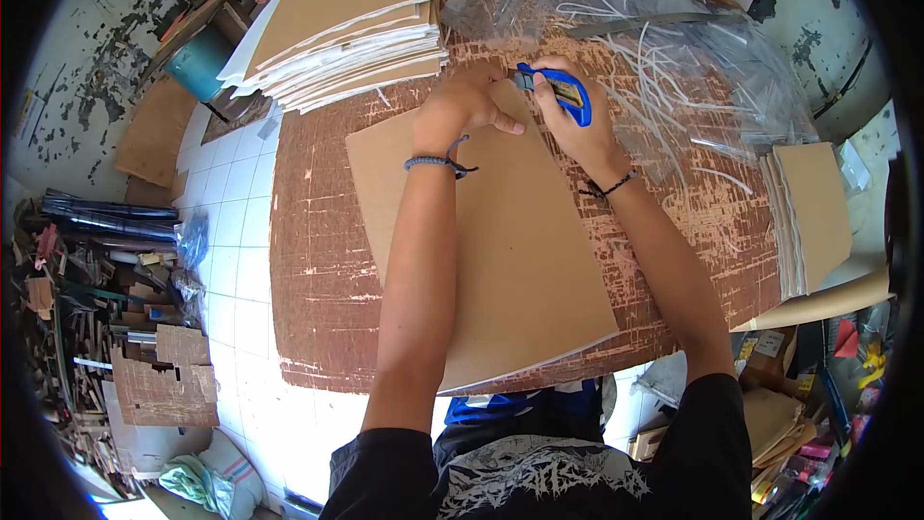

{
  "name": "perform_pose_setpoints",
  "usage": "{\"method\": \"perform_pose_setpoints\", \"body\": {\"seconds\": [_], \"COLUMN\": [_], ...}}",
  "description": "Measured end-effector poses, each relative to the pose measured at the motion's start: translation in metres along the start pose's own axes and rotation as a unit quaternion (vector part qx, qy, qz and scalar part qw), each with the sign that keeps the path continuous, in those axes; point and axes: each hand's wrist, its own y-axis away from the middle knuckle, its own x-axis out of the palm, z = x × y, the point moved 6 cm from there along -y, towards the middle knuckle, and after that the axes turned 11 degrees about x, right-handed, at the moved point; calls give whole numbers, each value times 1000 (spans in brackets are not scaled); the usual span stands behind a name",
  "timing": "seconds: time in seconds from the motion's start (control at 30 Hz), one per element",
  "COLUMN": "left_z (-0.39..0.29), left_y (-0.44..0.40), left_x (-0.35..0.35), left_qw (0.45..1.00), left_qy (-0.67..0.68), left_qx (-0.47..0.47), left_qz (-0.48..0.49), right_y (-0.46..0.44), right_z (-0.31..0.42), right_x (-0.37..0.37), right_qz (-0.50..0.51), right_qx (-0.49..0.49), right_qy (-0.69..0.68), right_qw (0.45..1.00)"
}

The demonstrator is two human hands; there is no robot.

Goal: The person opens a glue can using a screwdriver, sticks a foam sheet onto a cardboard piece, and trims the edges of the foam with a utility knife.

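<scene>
A brown cardboard sheet (510, 260) lies slanted on the worn red-brown table (322, 231). My left hand (464, 108) rests on its far end, thumb and fingers spread apart. At the sheet's far right corner, my right hand (577, 116) is closed around a blue cutter (575, 94), whose front end points left toward my left fingertips. The tip of the cutter is too small to make out against the sheet. A dark cord band circles each wrist.
A tall stack of cardboard sheets (351, 10) stands at the back left, and a smaller stack (804, 217) at the right edge. Clear plastic (760, 87) and thin white strips (654, 87) lie at the back right. Parts of other people show at the top.
</scene>
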Motion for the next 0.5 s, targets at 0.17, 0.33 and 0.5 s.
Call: {"method": "perform_pose_setpoints", "body": {"seconds": [0.17,0.33,0.5], "left_z": [-9,-24,-33], "left_y": [-10,9,16], "left_x": [11,10,6], "left_qw": [989,975,968], "left_qy": [-122,-154,-167], "left_qx": [-22,-47,-57], "left_qz": [83,153,177], "right_y": [-1,1,-2], "right_z": [1,9,12], "right_x": [-3,1,1], "right_qz": [13,24,25], "right_qx": [-29,-59,-95], "right_qy": [43,76,95], "right_qw": [999,995,991]}}
